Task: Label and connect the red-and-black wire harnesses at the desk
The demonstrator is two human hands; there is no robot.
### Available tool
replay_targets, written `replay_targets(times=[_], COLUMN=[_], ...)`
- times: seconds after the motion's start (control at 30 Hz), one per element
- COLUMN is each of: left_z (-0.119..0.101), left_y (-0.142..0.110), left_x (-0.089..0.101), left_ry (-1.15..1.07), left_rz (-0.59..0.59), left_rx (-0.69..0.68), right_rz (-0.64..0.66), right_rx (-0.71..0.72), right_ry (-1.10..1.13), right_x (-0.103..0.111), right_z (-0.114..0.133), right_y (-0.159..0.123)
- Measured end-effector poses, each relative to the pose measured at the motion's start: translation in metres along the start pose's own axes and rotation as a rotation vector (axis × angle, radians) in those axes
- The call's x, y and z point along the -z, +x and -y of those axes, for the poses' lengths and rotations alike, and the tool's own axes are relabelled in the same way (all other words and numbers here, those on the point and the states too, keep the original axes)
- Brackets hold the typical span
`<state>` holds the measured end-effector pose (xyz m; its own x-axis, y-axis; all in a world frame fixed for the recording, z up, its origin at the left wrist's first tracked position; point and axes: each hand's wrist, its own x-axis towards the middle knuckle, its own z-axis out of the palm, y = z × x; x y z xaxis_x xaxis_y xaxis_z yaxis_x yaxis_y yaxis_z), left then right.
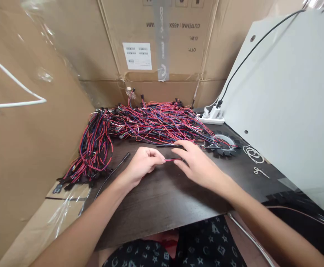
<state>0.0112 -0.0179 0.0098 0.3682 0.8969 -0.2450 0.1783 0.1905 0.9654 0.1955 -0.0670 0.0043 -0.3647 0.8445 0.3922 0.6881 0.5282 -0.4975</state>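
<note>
Over the middle of the dark table, my left hand (146, 163) pinches a thin red and black wire (173, 159) between thumb and fingertips. The wire's free stretch points right, towards my right hand (191, 163). That hand has its fingers apart around the wire's far end, and whether they touch it is hard to see. Just behind my right fingertips lies a black cable piece (164, 145). On the table left of my left hand rests a black cable with a connector end (126, 156).
A large heap of red, blue and black wires (156, 120) covers the table's back, with another bundle (96, 144) at left. A white power strip (212, 119), a tape-like ring with black tabs (224, 142), a white cord coil (253, 154) and small scissors (259, 171) lie right. Cardboard (95, 48) encloses the back.
</note>
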Motion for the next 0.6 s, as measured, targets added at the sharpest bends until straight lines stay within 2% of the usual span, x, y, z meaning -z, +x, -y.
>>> replay_targets(times=[0.07,0.13,0.17,0.23,0.33,0.43,0.5,0.6], left_z=[0.000,0.001,0.001,-0.001,-0.004,-0.006,-0.006,-0.004], left_y=[0.000,0.001,0.001,0.000,-0.001,-0.004,-0.006,-0.006], left_x=[0.001,0.001,0.001,0.000,-0.003,-0.008,-0.010,-0.011], left_ry=[0.016,0.022,0.022,0.014,-0.003,-0.017,-0.027,-0.042], left_rz=[-0.001,-0.002,-0.003,-0.003,0.000,0.012,0.022,0.027], left_rx=[-0.006,-0.001,0.004,0.010,0.002,0.003,0.008,0.000], right_rz=[-0.207,-0.337,-0.426,-0.568,-0.582,-0.523,-0.487,-0.475], right_rx=[0.047,0.112,0.111,0.058,0.014,-0.060,-0.059,-0.001], right_ry=[-0.052,0.063,0.056,-0.110,-0.482,-0.923,-1.101,-1.202], right_x=[-0.004,-0.008,-0.010,-0.009,0.007,0.030,0.041,0.049], right_z=[0.024,0.041,0.044,0.038,0.008,-0.025,-0.040,-0.052], right_y=[-0.033,-0.072,-0.092,-0.131,-0.182,-0.216,-0.228,-0.232])
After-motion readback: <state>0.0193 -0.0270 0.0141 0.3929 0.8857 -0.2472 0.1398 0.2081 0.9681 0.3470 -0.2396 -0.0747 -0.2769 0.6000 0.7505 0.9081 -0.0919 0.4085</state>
